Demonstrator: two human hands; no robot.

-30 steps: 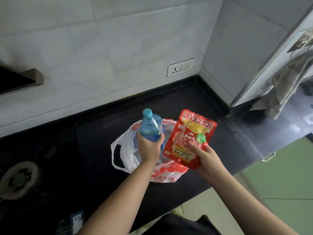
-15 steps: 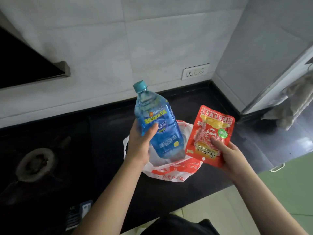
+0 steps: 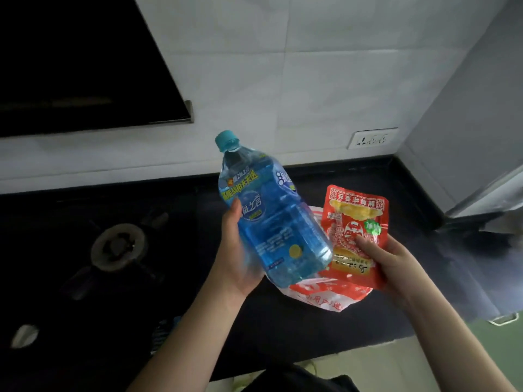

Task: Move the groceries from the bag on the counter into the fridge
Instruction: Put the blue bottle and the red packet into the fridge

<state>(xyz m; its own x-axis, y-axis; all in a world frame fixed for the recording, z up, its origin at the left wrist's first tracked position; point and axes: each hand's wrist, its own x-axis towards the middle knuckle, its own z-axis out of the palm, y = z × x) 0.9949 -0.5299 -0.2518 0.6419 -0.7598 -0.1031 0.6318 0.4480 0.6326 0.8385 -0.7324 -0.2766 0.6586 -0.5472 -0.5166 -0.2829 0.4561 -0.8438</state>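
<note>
Lifted higher than a moment ago, the blue bottle (image 3: pixel 267 219) now tilts in your left hand (image 3: pixel 240 261), fingers curled around it. Your right hand (image 3: pixel 389 264) pinches the red packet (image 3: pixel 353 222), both above the bag (image 3: pixel 325 297) on the tabletop (image 3: pixel 311 332).

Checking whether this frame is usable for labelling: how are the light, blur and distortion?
Head view: wide-angle bend in the wall lines; left side by the stove burner very dark; blue bottle and red packet well lit, print slightly soft; left hand edge motion-blurred.
</note>
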